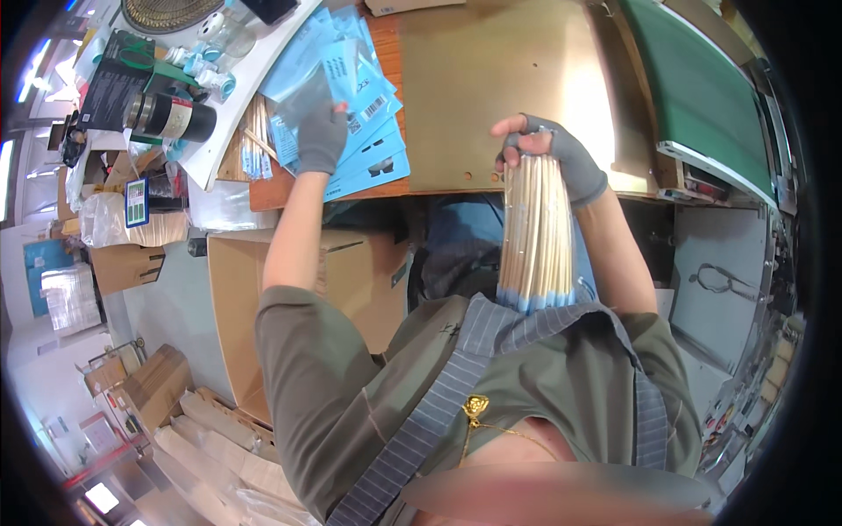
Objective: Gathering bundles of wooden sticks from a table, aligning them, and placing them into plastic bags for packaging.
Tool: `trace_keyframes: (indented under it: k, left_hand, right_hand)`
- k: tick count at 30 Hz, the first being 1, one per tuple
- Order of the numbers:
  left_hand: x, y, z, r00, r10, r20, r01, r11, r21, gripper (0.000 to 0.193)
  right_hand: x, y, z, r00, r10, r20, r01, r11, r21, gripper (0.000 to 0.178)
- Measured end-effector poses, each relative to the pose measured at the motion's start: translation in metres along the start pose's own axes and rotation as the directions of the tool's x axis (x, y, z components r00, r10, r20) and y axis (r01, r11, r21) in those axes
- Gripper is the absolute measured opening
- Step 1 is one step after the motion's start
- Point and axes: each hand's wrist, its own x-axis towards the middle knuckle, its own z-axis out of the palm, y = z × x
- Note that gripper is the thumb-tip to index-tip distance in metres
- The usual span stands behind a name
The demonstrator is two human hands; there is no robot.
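My right hand (pixel 557 158), in a grey fingerless glove, is closed around the upper end of a bundle of thin wooden sticks (pixel 537 232). The sticks hang down in front of my chest, wrapped in clear plastic, with blue at their lower ends. Over at the left, my gloved left hand (pixel 323 140) is on a spread pile of blue printed packets (pixel 373 167). Its fingers are smeared, so what they grip cannot be made out. Beside that hand, more wooden sticks (pixel 256 136) lie at the left edge of the wooden table (pixel 270 195).
A brown board (pixel 491 79) covers the middle of the table, and a green panel (pixel 702 88) stands at the right. A white side table (pixel 263 61) carries a black flask (pixel 180 117) and small bottles. Below the table sits an open cardboard box (pixel 241 298).
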Motion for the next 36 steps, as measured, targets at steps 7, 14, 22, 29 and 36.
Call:
trace_keyframes:
  k: [7,14,22,29,36]
  left_hand:
    - [-0.019,0.099,0.061,0.908,-0.166,0.384,0.246,0.954,-0.171,0.049]
    - [-0.087,0.139,0.140,0.868,0.149,0.473,-0.041,0.972,-0.230,0.021]
    - [-0.072,0.194,0.077,0.992,0.027,0.125,0.005,0.969,-0.247,0.020]
    - [-0.086,0.215,0.049,0.935,0.354,0.025,-0.325,0.883,-0.340,0.017]
    - [-0.106,0.208,0.026,0.910,0.414,-0.012,-0.382,0.828,-0.410,0.013]
  right_hand:
    - [0.002,-0.001,-0.004,0.998,0.008,0.060,-0.006,0.999,-0.048,0.045]
    - [0.010,0.015,-0.019,0.995,0.098,0.024,-0.099,0.994,0.042,0.054]
    - [0.015,0.044,-0.055,0.985,0.150,-0.082,-0.136,0.979,0.154,0.050]
    - [0.017,0.063,-0.069,0.977,0.076,-0.198,-0.097,0.991,-0.096,0.024]
    - [-0.059,0.065,-0.009,0.926,0.218,-0.307,-0.070,0.901,0.427,0.030]
